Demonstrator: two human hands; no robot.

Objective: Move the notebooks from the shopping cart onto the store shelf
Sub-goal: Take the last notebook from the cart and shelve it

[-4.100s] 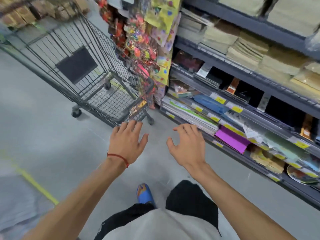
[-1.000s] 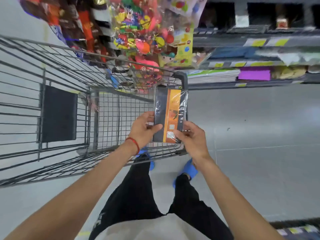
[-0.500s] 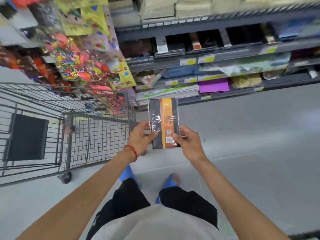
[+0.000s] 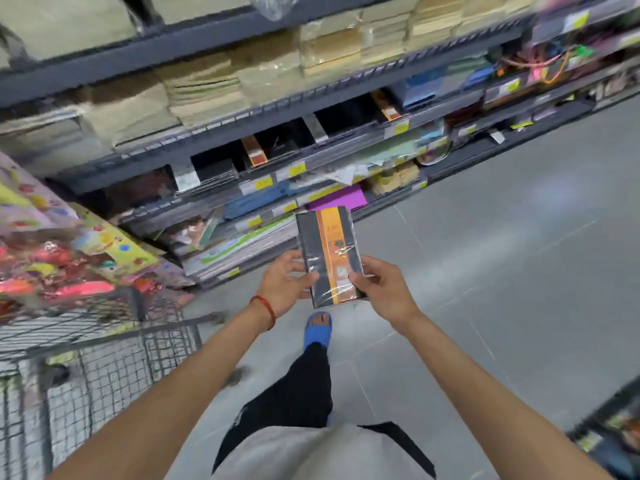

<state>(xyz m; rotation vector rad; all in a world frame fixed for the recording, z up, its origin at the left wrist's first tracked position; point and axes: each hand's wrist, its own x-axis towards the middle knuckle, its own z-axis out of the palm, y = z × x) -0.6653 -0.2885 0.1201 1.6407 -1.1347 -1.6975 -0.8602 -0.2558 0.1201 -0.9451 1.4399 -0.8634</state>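
Gripping notebook [image 4: 328, 256] edges, left hand [image 4: 284, 285], right hand [image 4: 380, 286]

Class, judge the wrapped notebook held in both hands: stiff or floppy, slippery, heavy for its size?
Probably stiff: the notebook stands flat though the left hand and right hand grip only its lower end. Likely slippery: its clear wrap shines with glare. Probably light for its size, as it looks thin.

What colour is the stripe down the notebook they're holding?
Orange, running lengthwise down the dark grey cover of the notebook; the head view shows it.
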